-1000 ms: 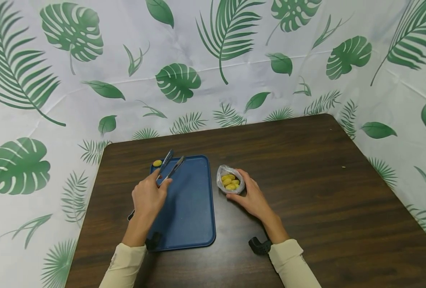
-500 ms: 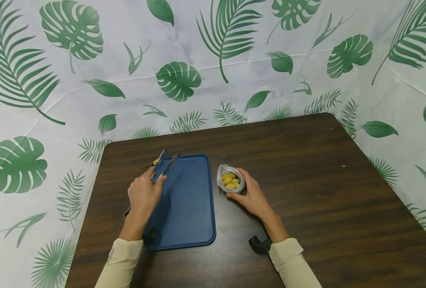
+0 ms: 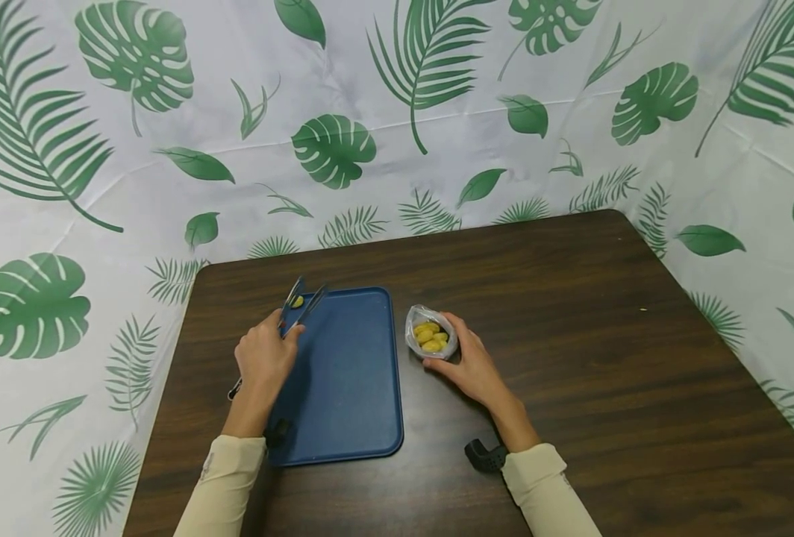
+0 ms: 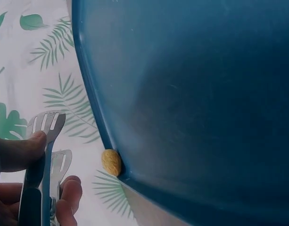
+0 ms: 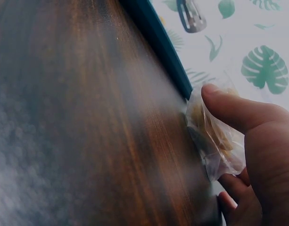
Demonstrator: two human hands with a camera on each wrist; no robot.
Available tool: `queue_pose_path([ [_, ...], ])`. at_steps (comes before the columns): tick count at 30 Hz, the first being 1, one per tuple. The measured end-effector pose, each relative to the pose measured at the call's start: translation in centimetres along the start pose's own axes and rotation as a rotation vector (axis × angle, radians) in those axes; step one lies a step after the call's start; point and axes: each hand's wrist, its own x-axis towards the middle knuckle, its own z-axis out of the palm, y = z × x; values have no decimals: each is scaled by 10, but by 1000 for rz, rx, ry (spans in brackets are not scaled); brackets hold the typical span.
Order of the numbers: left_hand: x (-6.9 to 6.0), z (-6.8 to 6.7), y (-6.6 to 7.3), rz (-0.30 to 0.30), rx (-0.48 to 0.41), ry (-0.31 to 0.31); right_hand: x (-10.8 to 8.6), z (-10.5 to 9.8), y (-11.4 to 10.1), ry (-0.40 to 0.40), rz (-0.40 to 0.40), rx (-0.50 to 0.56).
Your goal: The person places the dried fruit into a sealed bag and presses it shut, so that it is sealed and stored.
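Note:
My left hand (image 3: pixel 263 354) grips metal tongs (image 3: pixel 313 302) above the far left corner of a blue tray (image 3: pixel 353 373). The tongs' arms stand apart with nothing pinched between them. One yellow-tan, oval, wrinkled piece (image 4: pixel 111 162) lies at the tray's corner; from the head view it appears between the tong tips, but the left wrist view shows them apart from it. Right of the tray, my right hand (image 3: pixel 467 365) holds a clear plastic bag (image 3: pixel 412 341), thumb and fingers curved round its side. Several similar yellow pieces (image 3: pixel 430 344) sit inside its open mouth.
Both tray and bag are on a dark wood-grain table (image 3: pixel 571 321). A white leaf-print cloth (image 3: pixel 437 179) hangs behind and along the sides. A tiny pale speck (image 3: pixel 643 309) lies on the table at right.
My left hand and the tongs have shifted a little left and slightly back toward me, bringing the tips either side of the yellow piece in view. The right hand keeps still on the bag.

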Motion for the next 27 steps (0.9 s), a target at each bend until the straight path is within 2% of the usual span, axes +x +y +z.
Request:
queue_pose_path([
  [11,5,3,-12,-29,32,-23,-1,0,-1,2,1,-3],
  [19,2,3,-21,-67,91,-77,-7,7,-1,-8,25,-8],
  [23,3,6,-23,-89,91,-71,-6,6,-2,-2,14,-10],
  [27,8,9,-21,-84,71,-50,-2,1,-1,16,-4,-1],
])
